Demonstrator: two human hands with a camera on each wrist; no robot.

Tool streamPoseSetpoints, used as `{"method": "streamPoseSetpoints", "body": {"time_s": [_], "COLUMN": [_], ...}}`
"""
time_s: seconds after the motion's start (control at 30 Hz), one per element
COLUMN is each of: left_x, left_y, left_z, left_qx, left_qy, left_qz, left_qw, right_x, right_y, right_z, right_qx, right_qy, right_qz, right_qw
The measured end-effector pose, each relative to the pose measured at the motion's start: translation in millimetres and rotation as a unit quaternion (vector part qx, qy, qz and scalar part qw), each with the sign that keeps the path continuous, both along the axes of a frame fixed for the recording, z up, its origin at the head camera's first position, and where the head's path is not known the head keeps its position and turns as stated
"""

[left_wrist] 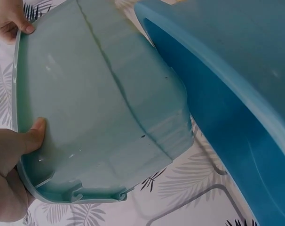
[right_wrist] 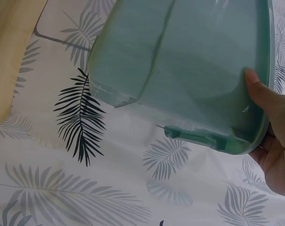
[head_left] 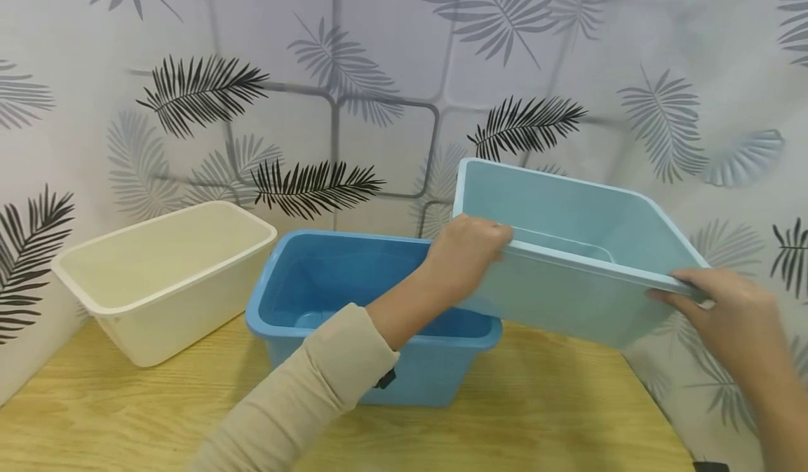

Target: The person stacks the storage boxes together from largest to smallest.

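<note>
A pale blue-green plastic storage bin [head_left: 568, 297] is held up off the table, tilted down to the right. My left hand [head_left: 463, 254] grips its rim at the near left corner, thumb on the outer wall in the left wrist view. At the opposite end my right hand [head_left: 726, 311] pinches the same rim, its thumb [right_wrist: 260, 89] on the outside of the wall. Just left of and below the raised bin stands a darker blue bin [head_left: 379, 374], partly hidden by my left forearm. Inside the raised bin, the visible part holds nothing.
A cream bin [head_left: 189, 311] stands at an angle on the left of the wooden table [head_left: 536, 416]. Behind everything hangs a white leaf-patterned sheet [head_left: 379, 58]. The table's right edge [head_left: 656, 395] lies below the raised bin's right end.
</note>
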State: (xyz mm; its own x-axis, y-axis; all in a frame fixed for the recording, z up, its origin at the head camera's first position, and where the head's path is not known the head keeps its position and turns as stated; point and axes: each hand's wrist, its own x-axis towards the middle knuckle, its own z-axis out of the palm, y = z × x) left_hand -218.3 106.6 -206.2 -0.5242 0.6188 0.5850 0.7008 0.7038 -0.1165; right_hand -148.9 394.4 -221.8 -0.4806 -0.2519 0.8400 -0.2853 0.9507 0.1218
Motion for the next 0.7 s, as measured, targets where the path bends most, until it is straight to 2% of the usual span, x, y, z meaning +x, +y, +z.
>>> {"method": "streamPoseSetpoints", "body": {"time_s": [0.1,0.2,0.3,0.53,0.7], "left_x": [-1.8,-0.8,0.5,-0.2,0.0], "left_y": [-9.2,-18.2,-26.2,-40.4,-49.3], "left_z": [-2.0,-2.9,-3.3,-4.4,-4.9], "left_qx": [0.021,0.032,0.044,0.081,0.091], "left_qy": [-0.008,-0.017,-0.021,-0.026,-0.040], "left_qz": [-0.014,-0.015,-0.015,-0.039,-0.033], "left_qw": [0.9996,0.9992,0.9987,0.9956,0.9945], "right_x": [-0.5,-1.4,-4.0,-9.6,-14.8], "right_y": [-7.9,-14.7,-20.5,-33.1,-42.4], "right_z": [1.4,2.4,1.4,-0.7,-1.1], "right_qx": [0.005,0.003,-0.002,-0.001,-0.009], "right_qy": [0.015,0.016,0.018,0.035,0.040], "right_qz": [0.017,0.030,0.037,0.048,0.063], "right_qw": [1.000,0.999,0.999,0.998,0.997]}}
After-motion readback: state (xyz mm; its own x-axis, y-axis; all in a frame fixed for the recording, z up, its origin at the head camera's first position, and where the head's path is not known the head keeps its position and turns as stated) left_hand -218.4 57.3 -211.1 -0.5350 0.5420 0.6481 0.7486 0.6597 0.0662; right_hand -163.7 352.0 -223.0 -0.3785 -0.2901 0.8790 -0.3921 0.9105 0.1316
